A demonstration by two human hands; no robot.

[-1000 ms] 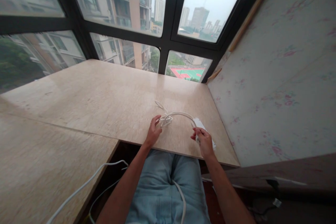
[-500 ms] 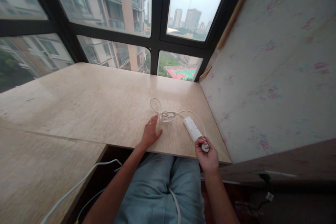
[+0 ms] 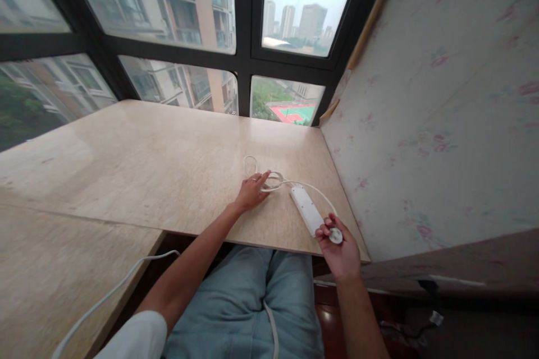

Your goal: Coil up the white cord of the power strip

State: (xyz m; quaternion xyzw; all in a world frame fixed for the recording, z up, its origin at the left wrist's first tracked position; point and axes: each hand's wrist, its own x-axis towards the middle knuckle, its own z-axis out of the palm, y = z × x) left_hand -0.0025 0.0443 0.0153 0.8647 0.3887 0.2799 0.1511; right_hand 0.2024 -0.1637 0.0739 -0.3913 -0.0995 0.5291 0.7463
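A white power strip (image 3: 306,208) lies face down at a slant on the pale stone sill, with screws showing on its back. Its white cord (image 3: 275,179) is bunched in loops beyond the strip's far end. My left hand (image 3: 251,192) rests at the left side of this bunch, index finger and thumb apart and touching the loops. Near the sill's front right corner, my right hand (image 3: 340,247) is closed around the plug (image 3: 336,235), its round face turned up. From there the cord arcs back to the bunch.
The stone sill (image 3: 138,162) stretches left beneath dark-framed windows (image 3: 244,64). A flowered wall (image 3: 429,123) bounds it on the right. Another white cable (image 3: 113,289) crosses the sill's lower left edge. My legs (image 3: 240,303) are under the front edge.
My left hand has moved forward and right, onto the cord loops. My right hand has shifted slightly right with the plug, turning the plug's face more upward.
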